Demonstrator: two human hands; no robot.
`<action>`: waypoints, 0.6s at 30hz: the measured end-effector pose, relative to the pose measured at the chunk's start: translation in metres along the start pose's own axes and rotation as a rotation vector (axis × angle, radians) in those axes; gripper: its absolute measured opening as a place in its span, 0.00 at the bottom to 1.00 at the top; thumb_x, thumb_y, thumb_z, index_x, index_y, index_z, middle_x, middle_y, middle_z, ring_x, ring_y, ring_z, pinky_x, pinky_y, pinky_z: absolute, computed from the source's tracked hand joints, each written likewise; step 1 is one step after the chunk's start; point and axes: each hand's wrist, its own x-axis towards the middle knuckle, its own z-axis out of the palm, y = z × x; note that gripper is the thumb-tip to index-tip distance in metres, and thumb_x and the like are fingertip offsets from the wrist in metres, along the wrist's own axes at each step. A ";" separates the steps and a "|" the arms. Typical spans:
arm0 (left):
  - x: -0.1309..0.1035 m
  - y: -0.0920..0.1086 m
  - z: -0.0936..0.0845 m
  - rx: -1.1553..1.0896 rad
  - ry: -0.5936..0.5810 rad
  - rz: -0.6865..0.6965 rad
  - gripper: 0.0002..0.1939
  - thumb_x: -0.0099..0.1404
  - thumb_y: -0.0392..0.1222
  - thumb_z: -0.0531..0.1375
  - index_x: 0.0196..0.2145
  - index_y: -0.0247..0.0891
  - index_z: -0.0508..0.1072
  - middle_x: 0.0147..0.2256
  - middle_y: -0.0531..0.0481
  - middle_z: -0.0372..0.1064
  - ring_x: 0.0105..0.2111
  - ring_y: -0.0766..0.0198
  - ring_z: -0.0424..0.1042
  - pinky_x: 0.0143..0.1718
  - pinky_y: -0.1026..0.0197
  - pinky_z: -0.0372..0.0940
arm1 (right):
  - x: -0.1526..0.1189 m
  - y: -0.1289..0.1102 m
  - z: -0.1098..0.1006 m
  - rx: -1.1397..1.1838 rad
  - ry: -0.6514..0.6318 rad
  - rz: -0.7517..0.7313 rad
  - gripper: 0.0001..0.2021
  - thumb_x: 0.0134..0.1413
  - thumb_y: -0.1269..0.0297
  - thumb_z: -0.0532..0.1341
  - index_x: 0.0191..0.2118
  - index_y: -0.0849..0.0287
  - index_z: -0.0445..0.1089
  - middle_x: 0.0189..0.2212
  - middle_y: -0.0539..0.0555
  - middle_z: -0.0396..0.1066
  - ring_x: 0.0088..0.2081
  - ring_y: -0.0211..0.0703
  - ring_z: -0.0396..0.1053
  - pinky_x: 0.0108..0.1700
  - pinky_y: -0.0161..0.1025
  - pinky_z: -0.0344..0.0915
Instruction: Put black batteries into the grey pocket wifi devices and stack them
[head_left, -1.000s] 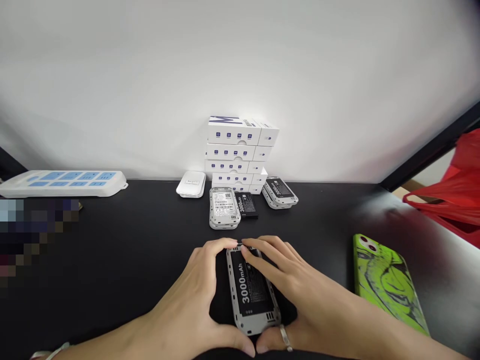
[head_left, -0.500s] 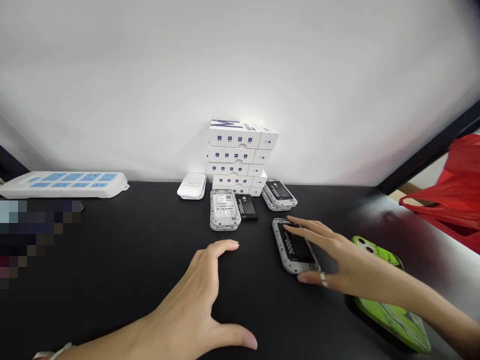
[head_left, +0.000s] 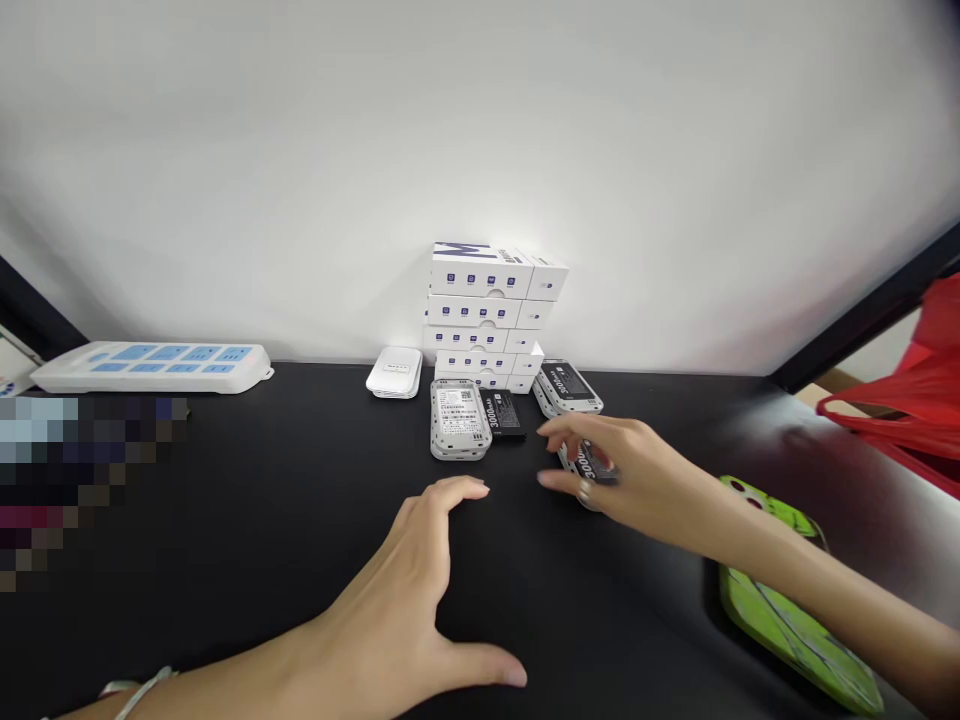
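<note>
Two hands: your left hand (head_left: 412,590) is open wide like a letter C, with nothing in it. Your right hand (head_left: 626,470) has curled fingers and a thumb set apart, with a gap between the tips. Nothing is pinched there.
One phone: the green phone (head_left: 806,640) lies under your right arm, its corners round, its back shiny with dark lines.
One shell by your hand: the battery-filled shell (head_left: 589,460) lies on the table behind your right fingers, partly hidden. You cannot tell if they touch it.
Table room: the smooth black table (head_left: 285,520) makes a wide stretch left of your left hand, and another between your hands. Its far edge meets the wall (head_left: 300,180).
Two pale shells: the labelled shells (head_left: 460,415) sit one on the other, hard, with round corners.
Battery: the flat black battery (head_left: 508,412) is just beside them.
Right pile: the far shells (head_left: 568,385) number at least two, a black battery in the top one.
White covers: the smooth covers (head_left: 395,371) are piled up, too close to count.
Five boxes: the white boxes (head_left: 480,312) stand stacked by the wall.
Sides: one long power strip (head_left: 150,380) left, one crinkly red bag (head_left: 900,385) right.
</note>
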 end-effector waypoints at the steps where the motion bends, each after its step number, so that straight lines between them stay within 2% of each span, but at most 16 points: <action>1: 0.000 0.000 0.000 0.006 0.009 0.020 0.47 0.50 0.54 0.72 0.58 0.58 0.47 0.63 0.46 0.48 0.59 0.39 0.58 0.54 0.30 0.61 | 0.012 -0.009 0.005 0.062 -0.013 0.023 0.13 0.57 0.52 0.59 0.43 0.54 0.65 0.31 0.53 0.75 0.32 0.47 0.72 0.36 0.45 0.69; 2: 0.000 0.001 0.000 0.011 0.021 0.040 0.46 0.52 0.55 0.71 0.58 0.59 0.47 0.63 0.46 0.46 0.59 0.39 0.57 0.54 0.30 0.60 | 0.026 -0.016 0.010 0.104 -0.002 0.015 0.11 0.58 0.54 0.58 0.40 0.54 0.62 0.24 0.49 0.73 0.26 0.44 0.69 0.33 0.43 0.66; 4: -0.001 0.002 -0.001 0.020 0.043 0.069 0.41 0.56 0.56 0.68 0.58 0.59 0.46 0.64 0.47 0.42 0.61 0.39 0.53 0.56 0.29 0.58 | 0.052 -0.025 0.023 0.145 0.051 0.009 0.09 0.58 0.58 0.57 0.36 0.53 0.55 0.18 0.44 0.67 0.23 0.41 0.65 0.31 0.40 0.62; 7: -0.002 0.004 -0.001 0.033 0.057 0.068 0.35 0.62 0.55 0.63 0.57 0.60 0.46 0.64 0.49 0.39 0.63 0.42 0.48 0.58 0.29 0.55 | 0.080 -0.029 0.038 0.164 0.074 -0.004 0.11 0.55 0.63 0.57 0.33 0.52 0.50 0.16 0.41 0.62 0.22 0.40 0.62 0.27 0.37 0.58; 9: -0.002 0.005 -0.001 0.035 0.073 0.055 0.32 0.64 0.53 0.61 0.57 0.60 0.46 0.64 0.49 0.38 0.64 0.43 0.47 0.59 0.30 0.54 | 0.084 -0.028 0.041 0.170 0.069 -0.017 0.12 0.52 0.67 0.57 0.33 0.52 0.49 0.16 0.40 0.59 0.21 0.39 0.60 0.27 0.36 0.57; 11: -0.001 0.005 -0.001 0.037 0.114 0.045 0.31 0.66 0.51 0.60 0.57 0.59 0.45 0.65 0.49 0.35 0.64 0.44 0.46 0.59 0.31 0.54 | 0.075 -0.027 0.040 0.178 0.073 -0.022 0.13 0.50 0.70 0.57 0.33 0.52 0.48 0.15 0.39 0.58 0.20 0.38 0.59 0.27 0.36 0.57; 14: 0.000 0.002 -0.001 0.054 0.168 0.042 0.33 0.65 0.48 0.61 0.58 0.57 0.42 0.65 0.47 0.31 0.65 0.44 0.43 0.60 0.32 0.54 | 0.038 -0.030 0.037 0.212 0.048 0.005 0.13 0.49 0.72 0.56 0.32 0.52 0.48 0.16 0.39 0.59 0.19 0.36 0.59 0.24 0.34 0.57; 16: 0.001 0.000 -0.002 0.066 0.149 0.041 0.37 0.62 0.50 0.64 0.58 0.55 0.41 0.66 0.46 0.29 0.65 0.42 0.41 0.60 0.32 0.53 | 0.007 -0.034 0.038 0.211 0.005 0.036 0.12 0.49 0.71 0.56 0.31 0.52 0.48 0.17 0.39 0.58 0.18 0.35 0.57 0.22 0.32 0.55; 18: 0.000 0.000 -0.003 0.071 0.091 0.029 0.43 0.58 0.52 0.67 0.59 0.55 0.40 0.65 0.44 0.32 0.64 0.40 0.44 0.60 0.31 0.54 | -0.021 -0.039 0.040 0.198 -0.059 0.053 0.12 0.51 0.71 0.55 0.30 0.52 0.47 0.17 0.40 0.56 0.18 0.34 0.56 0.21 0.32 0.53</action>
